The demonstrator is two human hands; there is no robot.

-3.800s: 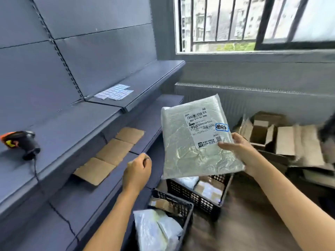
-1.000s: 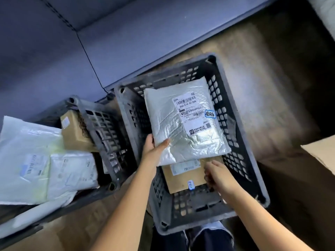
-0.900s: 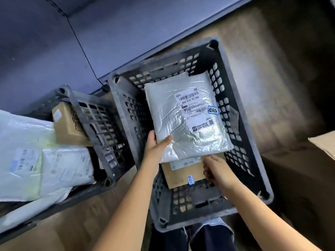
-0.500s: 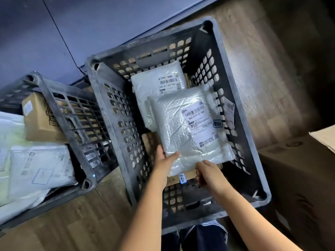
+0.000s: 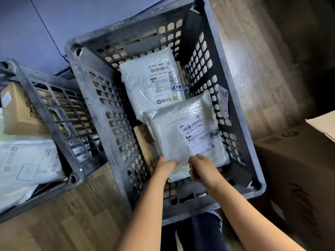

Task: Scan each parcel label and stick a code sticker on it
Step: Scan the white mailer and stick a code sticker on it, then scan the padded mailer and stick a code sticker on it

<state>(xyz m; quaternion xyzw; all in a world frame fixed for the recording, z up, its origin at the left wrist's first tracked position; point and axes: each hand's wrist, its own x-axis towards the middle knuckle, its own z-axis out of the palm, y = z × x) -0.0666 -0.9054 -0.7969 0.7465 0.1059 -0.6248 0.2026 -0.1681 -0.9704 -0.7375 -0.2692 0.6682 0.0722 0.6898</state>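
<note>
A silver bubble-mailer parcel (image 5: 181, 134) lies low in the dark plastic crate (image 5: 101, 115), its white label up and a blue-edged code sticker (image 5: 214, 134) on the label's right side. My left hand (image 5: 165, 167) grips the parcel's near edge, thumb on top. My right hand (image 5: 203, 169) has its fingers curled round the same edge, just to the right. A second white parcel (image 5: 145, 84) with its own label and blue sticker lies farther back in the crate. A brown flat parcel (image 5: 143, 138) shows beneath the silver one.
A second crate (image 5: 45, 113) on the left holds a cardboard box (image 5: 16, 113) and white mailer bags (image 5: 27, 160). A large brown carton (image 5: 299, 169) stands to the right. A blue shelf (image 5: 72, 19) runs behind the crates. Wooden floor surrounds them.
I turned from the shelf down to the crate. Both hands lowered the silver parcel into it, toward the near right, which uncovered the white parcel behind.
</note>
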